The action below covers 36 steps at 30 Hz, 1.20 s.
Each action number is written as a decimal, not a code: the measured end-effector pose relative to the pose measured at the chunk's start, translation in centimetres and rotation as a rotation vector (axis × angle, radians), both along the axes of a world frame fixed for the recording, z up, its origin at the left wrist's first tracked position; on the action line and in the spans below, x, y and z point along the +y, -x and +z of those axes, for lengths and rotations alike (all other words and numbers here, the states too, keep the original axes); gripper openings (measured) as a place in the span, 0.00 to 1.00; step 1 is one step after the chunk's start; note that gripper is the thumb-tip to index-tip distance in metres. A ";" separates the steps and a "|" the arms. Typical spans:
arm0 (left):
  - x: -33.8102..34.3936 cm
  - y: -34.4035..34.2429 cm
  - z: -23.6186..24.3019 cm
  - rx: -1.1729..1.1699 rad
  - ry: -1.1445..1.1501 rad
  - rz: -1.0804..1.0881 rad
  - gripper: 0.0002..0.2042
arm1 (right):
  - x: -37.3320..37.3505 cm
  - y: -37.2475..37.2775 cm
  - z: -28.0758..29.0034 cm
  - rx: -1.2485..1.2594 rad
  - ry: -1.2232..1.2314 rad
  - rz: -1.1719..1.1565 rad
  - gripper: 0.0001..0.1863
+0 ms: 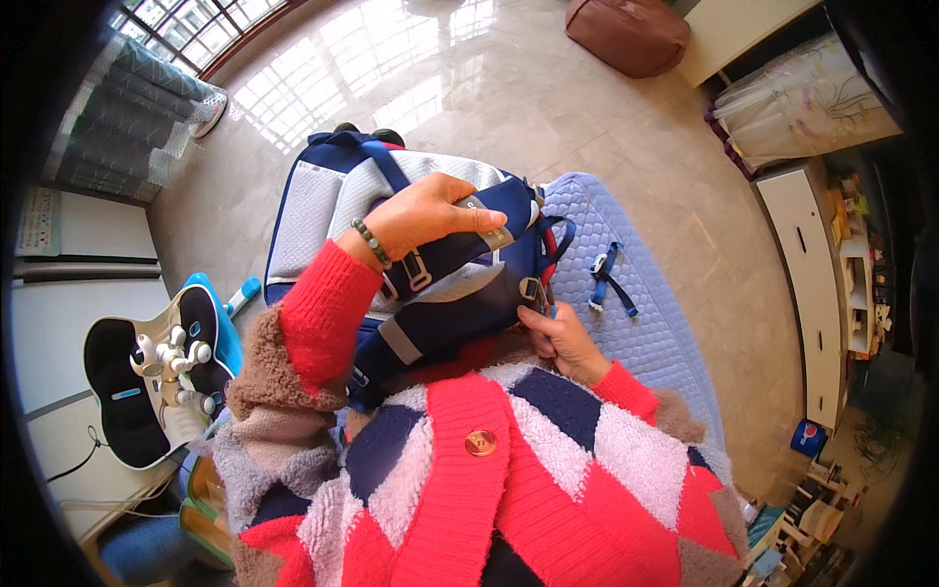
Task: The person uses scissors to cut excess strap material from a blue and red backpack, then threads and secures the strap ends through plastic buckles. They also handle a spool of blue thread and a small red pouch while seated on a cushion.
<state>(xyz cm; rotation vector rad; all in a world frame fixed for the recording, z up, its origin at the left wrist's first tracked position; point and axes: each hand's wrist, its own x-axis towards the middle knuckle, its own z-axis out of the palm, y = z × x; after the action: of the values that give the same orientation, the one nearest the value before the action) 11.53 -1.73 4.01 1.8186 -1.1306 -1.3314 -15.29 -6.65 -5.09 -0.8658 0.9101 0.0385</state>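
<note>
A navy and light grey backpack (303, 225) lies in front of me with its padded back and shoulder straps facing up. My left hand (425, 220) grips its upper shoulder strap (455, 245), the thumb pressed along a grey patch. A pale metal loop (420, 270) hangs beside the wrist, below a beaded bracelet. My right hand (565, 338) is closed by the bag's right end, near a small buckle (529, 289). Between its fingers is a slim bluish piece that I cannot make out. The second shoulder strap (430, 328), with a grey band, lies nearer to me.
Under the bag's right side is a blue quilted mat (646, 333), bearing a loose navy strap (610, 279) with pale buckles. A black, white and blue chair (127, 391) stands at left. Farther off are a brown pouf (626, 37) and, at right, white drawers (802, 264).
</note>
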 end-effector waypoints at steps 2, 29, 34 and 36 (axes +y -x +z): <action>0.3 -0.1 -0.5 0.261 0.057 0.146 0.19 | -0.2 -0.5 0.1 -0.128 0.173 -0.110 0.09; 6.9 6.9 -1.7 -0.744 0.444 0.154 0.22 | -1.8 -3.9 0.3 -0.371 1.106 0.146 0.16; 7.1 5.8 -2.1 -0.496 0.244 0.139 0.21 | -1.3 -3.6 0.3 -0.388 0.918 0.105 0.16; 7.3 5.4 -1.9 -0.420 0.152 0.111 0.20 | -1.2 -3.5 0.4 -0.392 0.911 0.089 0.15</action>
<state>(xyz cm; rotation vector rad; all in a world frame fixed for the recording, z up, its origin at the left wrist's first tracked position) 6.15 5.57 2.06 2.0670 -1.2810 -0.7951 -11.83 -7.84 -4.72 -1.6854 0.4903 -0.4887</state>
